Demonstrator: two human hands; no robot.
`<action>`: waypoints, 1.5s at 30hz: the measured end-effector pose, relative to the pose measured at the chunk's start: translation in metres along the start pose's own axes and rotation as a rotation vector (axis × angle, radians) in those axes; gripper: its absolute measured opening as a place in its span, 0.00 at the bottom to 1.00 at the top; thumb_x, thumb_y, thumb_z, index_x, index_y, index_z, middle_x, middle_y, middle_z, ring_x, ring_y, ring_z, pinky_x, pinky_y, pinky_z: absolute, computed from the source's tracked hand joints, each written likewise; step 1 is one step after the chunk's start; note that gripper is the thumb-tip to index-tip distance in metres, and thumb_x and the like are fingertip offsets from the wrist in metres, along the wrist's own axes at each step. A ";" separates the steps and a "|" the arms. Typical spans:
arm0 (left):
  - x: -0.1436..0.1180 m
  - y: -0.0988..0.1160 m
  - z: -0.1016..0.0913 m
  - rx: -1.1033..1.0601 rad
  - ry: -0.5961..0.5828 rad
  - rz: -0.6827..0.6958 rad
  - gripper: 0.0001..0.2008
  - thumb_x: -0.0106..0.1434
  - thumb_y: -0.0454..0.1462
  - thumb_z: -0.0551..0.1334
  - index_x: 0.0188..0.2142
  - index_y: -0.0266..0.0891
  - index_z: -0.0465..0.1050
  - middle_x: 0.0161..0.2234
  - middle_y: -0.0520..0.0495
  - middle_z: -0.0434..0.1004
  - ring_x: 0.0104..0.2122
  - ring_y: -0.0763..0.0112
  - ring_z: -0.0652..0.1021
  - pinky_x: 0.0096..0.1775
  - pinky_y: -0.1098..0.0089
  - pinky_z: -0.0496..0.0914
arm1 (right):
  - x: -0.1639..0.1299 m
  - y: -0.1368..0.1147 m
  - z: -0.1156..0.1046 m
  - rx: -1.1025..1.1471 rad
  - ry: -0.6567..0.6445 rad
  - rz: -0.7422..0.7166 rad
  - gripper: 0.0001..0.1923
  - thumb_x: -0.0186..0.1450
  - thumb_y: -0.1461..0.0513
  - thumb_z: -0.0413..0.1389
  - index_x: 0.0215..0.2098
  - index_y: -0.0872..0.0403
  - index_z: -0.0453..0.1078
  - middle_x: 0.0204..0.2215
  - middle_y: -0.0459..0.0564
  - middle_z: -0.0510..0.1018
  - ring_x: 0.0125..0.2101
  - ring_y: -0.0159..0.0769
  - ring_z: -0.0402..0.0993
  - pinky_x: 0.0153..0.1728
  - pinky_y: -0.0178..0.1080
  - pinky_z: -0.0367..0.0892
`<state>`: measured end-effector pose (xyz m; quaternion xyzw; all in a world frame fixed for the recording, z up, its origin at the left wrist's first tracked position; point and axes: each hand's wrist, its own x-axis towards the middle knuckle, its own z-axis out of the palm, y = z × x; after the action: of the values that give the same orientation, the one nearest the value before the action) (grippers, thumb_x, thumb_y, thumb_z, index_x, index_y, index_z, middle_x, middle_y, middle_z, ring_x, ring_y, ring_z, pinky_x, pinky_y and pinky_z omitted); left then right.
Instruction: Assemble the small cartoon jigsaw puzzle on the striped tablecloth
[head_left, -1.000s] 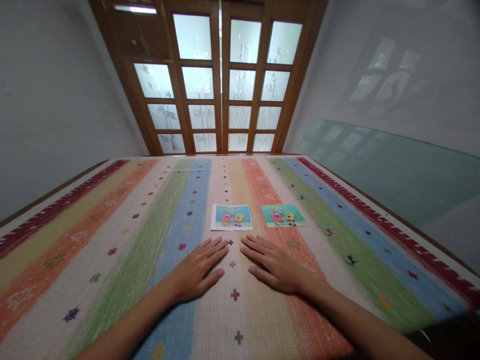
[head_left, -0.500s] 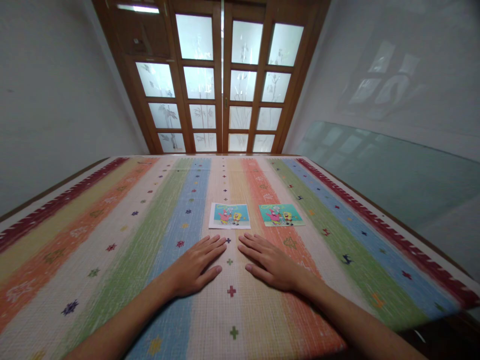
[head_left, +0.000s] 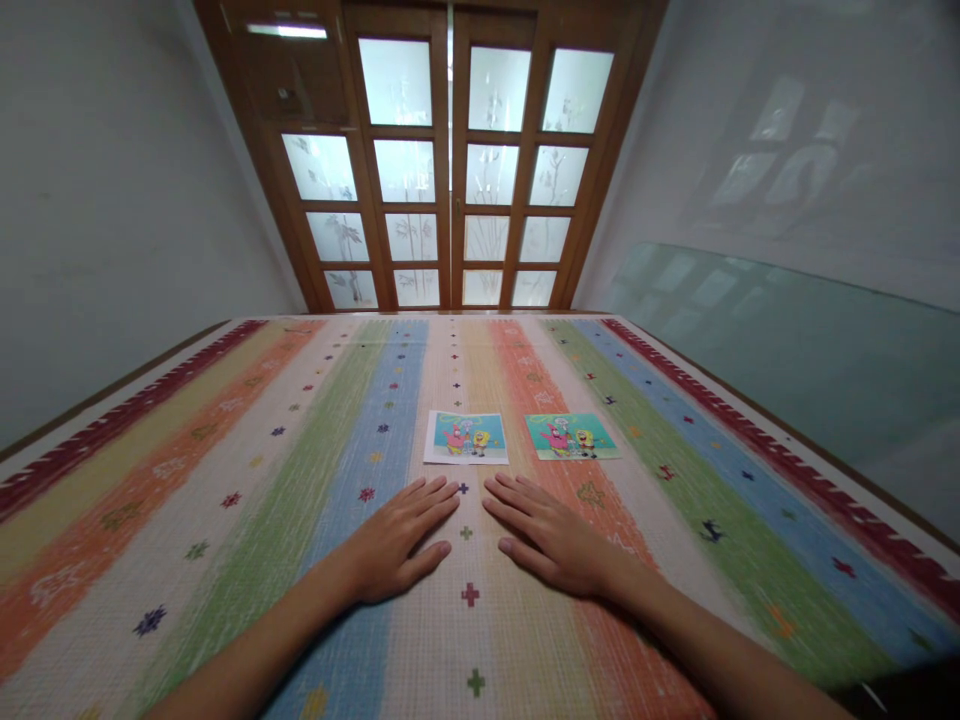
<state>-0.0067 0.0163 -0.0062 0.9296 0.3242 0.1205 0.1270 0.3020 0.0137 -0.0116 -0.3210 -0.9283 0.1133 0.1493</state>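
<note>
My left hand [head_left: 394, 545] lies flat, palm down, on a striped, many-coloured tablecloth [head_left: 247, 520], fingers together and pointing forward. My right hand [head_left: 551, 540] lies flat beside it in the same way, a small gap between the two. Neither hand holds anything. Just beyond the fingertips lie two small cartoon pictures side by side: a white-bordered one [head_left: 466, 437] ahead of my left hand and a green one [head_left: 571, 436] ahead of my right hand. Neither hand touches them.
The cloth covers a large table whose far edge meets a wooden double door with frosted glass panes [head_left: 450, 160]. A glass panel [head_left: 787, 340] runs along the right side by the wall. A plain wall stands on the left.
Both hands stay flat in the same place. Only the camera view has shifted slightly.
</note>
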 end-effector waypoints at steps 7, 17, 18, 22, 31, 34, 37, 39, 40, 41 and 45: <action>-0.001 -0.001 0.000 -0.012 0.020 0.012 0.28 0.76 0.45 0.53 0.73 0.46 0.51 0.71 0.44 0.55 0.70 0.56 0.58 0.69 0.48 0.54 | 0.000 0.000 0.001 -0.006 -0.011 0.009 0.29 0.77 0.53 0.47 0.73 0.51 0.54 0.72 0.55 0.56 0.72 0.45 0.49 0.71 0.56 0.49; -0.001 -0.001 0.000 -0.016 0.010 0.008 0.29 0.76 0.45 0.53 0.73 0.46 0.51 0.71 0.44 0.56 0.70 0.57 0.58 0.69 0.48 0.54 | 0.000 -0.001 0.000 0.001 -0.010 0.005 0.29 0.77 0.54 0.47 0.73 0.50 0.54 0.72 0.54 0.55 0.72 0.46 0.49 0.70 0.57 0.49; -0.001 -0.001 0.000 -0.017 0.010 0.008 0.29 0.76 0.45 0.53 0.73 0.46 0.51 0.71 0.44 0.56 0.70 0.57 0.58 0.69 0.48 0.53 | 0.000 -0.001 0.000 0.002 -0.010 0.004 0.29 0.77 0.54 0.47 0.73 0.50 0.54 0.72 0.54 0.55 0.72 0.46 0.49 0.70 0.57 0.49; -0.001 -0.002 0.000 -0.019 -0.006 0.005 0.29 0.76 0.45 0.53 0.73 0.46 0.50 0.71 0.44 0.55 0.70 0.57 0.57 0.69 0.47 0.53 | 0.000 -0.002 0.000 -0.002 -0.016 0.009 0.29 0.77 0.54 0.47 0.73 0.50 0.54 0.72 0.55 0.55 0.72 0.46 0.49 0.70 0.57 0.50; -0.002 -0.001 -0.002 -0.044 0.004 0.009 0.31 0.76 0.45 0.54 0.74 0.50 0.47 0.72 0.45 0.53 0.70 0.56 0.58 0.69 0.48 0.54 | 0.000 -0.002 0.000 -0.007 -0.015 0.006 0.29 0.76 0.54 0.48 0.74 0.49 0.53 0.71 0.54 0.56 0.71 0.46 0.50 0.70 0.56 0.51; -0.002 -0.001 -0.002 -0.044 0.002 0.003 0.31 0.76 0.45 0.54 0.74 0.50 0.47 0.72 0.45 0.53 0.70 0.56 0.58 0.69 0.48 0.54 | 0.000 -0.002 -0.001 -0.008 -0.025 0.009 0.29 0.76 0.54 0.48 0.74 0.49 0.53 0.72 0.54 0.55 0.72 0.45 0.49 0.71 0.55 0.51; -0.002 -0.001 -0.002 -0.042 -0.005 0.002 0.30 0.76 0.45 0.54 0.74 0.50 0.47 0.72 0.46 0.53 0.70 0.56 0.57 0.69 0.47 0.53 | 0.000 -0.002 -0.001 -0.009 -0.021 0.011 0.29 0.77 0.54 0.48 0.74 0.49 0.52 0.72 0.53 0.55 0.72 0.45 0.49 0.71 0.55 0.50; -0.002 -0.002 -0.001 -0.039 -0.009 0.001 0.30 0.76 0.45 0.54 0.74 0.50 0.47 0.72 0.46 0.52 0.70 0.56 0.57 0.69 0.47 0.53 | 0.000 -0.002 -0.001 -0.011 -0.032 0.014 0.29 0.77 0.54 0.48 0.74 0.50 0.52 0.72 0.53 0.55 0.72 0.45 0.49 0.71 0.55 0.50; -0.002 -0.002 -0.001 -0.037 -0.010 0.001 0.30 0.76 0.45 0.54 0.74 0.50 0.47 0.72 0.46 0.52 0.70 0.56 0.57 0.69 0.47 0.53 | 0.000 -0.003 -0.001 -0.012 -0.036 0.015 0.29 0.77 0.54 0.47 0.74 0.50 0.52 0.72 0.53 0.55 0.72 0.45 0.49 0.71 0.55 0.51; -0.002 -0.002 -0.001 -0.035 -0.012 0.000 0.30 0.76 0.45 0.54 0.74 0.50 0.47 0.72 0.46 0.53 0.70 0.56 0.57 0.69 0.47 0.53 | 0.000 -0.003 -0.001 -0.010 -0.037 0.014 0.29 0.77 0.54 0.47 0.74 0.50 0.52 0.72 0.54 0.55 0.72 0.46 0.48 0.70 0.56 0.51; -0.002 -0.002 0.000 -0.028 -0.019 -0.003 0.30 0.76 0.45 0.54 0.73 0.48 0.48 0.72 0.46 0.53 0.71 0.57 0.56 0.69 0.48 0.53 | 0.000 -0.003 -0.001 -0.002 -0.029 0.012 0.29 0.77 0.54 0.47 0.74 0.50 0.52 0.72 0.53 0.55 0.72 0.45 0.48 0.70 0.56 0.51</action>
<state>-0.0097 0.0169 -0.0067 0.9284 0.3226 0.1161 0.1430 0.3010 0.0115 -0.0098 -0.3252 -0.9285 0.1181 0.1346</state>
